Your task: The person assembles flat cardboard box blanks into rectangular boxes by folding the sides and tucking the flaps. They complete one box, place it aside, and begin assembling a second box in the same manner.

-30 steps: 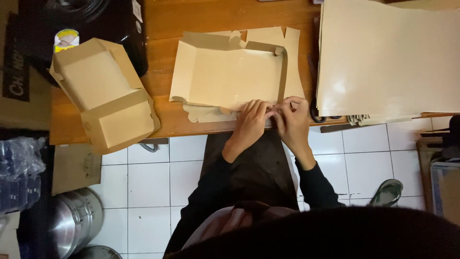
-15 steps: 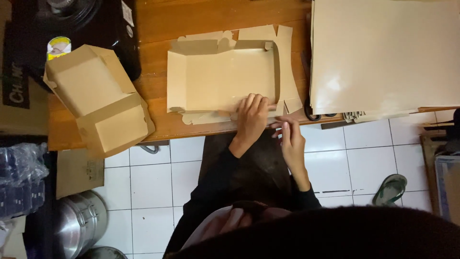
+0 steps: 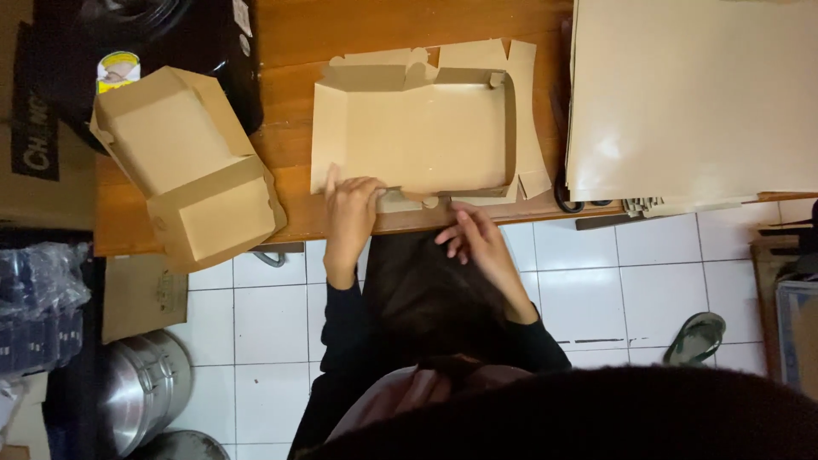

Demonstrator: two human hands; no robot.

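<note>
A flat brown cardboard box blank (image 3: 426,136), partly folded with its side flaps raised, lies on the wooden table (image 3: 298,34). My left hand (image 3: 349,213) rests on the blank's near left corner, fingers pressing its front flap. My right hand (image 3: 473,238) hovers just off the table's front edge, fingers loosely apart, holding nothing. A folded, open-lidded cardboard box (image 3: 183,166) sits at the table's left end.
A tall stack of flat cream blanks (image 3: 690,94) covers the table's right side. A black appliance (image 3: 170,43) stands at the back left. Below are white floor tiles, metal pots (image 3: 141,400), wrapped bottles (image 3: 38,307) and a green sandal (image 3: 694,336).
My left hand slid left along the front flap to the blank's near left corner. My right hand came off the flap and drew back over the table edge.
</note>
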